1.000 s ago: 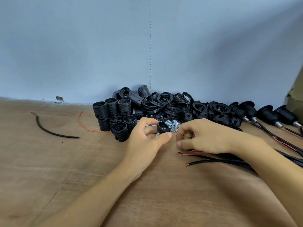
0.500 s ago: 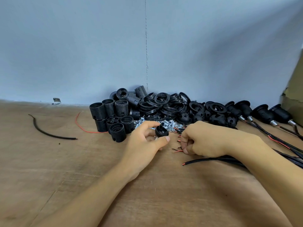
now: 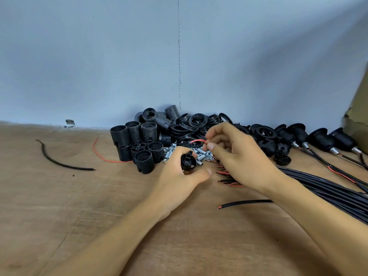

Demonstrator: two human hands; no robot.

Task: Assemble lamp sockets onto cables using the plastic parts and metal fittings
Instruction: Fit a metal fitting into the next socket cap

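My left hand [image 3: 179, 176] grips a small black plastic socket cap [image 3: 188, 161] just above the wooden table [image 3: 79, 206]. My right hand [image 3: 237, 156] is raised beside it and pinches a red wire end [image 3: 198, 141] between thumb and forefinger. Loose silver metal fittings [image 3: 201, 155] lie in a small heap behind the cap. A bundle of black cables [image 3: 326, 184] with red and black stripped ends runs under my right forearm.
Black threaded socket bodies [image 3: 137, 144] stand at the left of the pile, black rings [image 3: 197, 121] behind against the blue wall. Several assembled sockets on cables [image 3: 322, 140] lie at the right. A loose black cable piece [image 3: 59, 162] and a red wire [image 3: 105, 156] lie at the left. One cable [image 3: 245, 203] lies near my right wrist.
My right hand has lifted from the cable ends on the table and now holds a red wire end up near the cap. My left hand keeps hold of the black cap.
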